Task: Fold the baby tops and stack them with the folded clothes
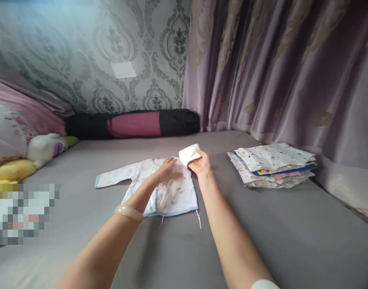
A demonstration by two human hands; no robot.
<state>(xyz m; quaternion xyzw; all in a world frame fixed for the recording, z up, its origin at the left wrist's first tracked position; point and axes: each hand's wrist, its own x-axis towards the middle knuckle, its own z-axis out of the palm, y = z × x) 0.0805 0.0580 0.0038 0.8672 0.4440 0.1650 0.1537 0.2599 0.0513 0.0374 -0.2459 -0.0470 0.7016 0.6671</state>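
Observation:
A small white baby shirt (174,198) with pale blue trim and a faint print lies spread on the grey bed sheet (247,241). One sleeve stretches out to the left, and thin ties hang from the lower hem. My left hand (167,171) rests with fingers extended on the upper middle of the shirt; a pale bangle circles that wrist. In my right hand (201,162), the shirt's right sleeve is gripped between thumb and fingers, lifted and folded up near the shoulder.
On the right is a stack of folded printed clothes (274,160). A black and maroon bolster-shaped bag (134,124) lies along the wall. Plush toys (45,148) sit at the left, beside a blurred-out item (27,216). Purple curtains (262,60) hang behind the bed's right side.

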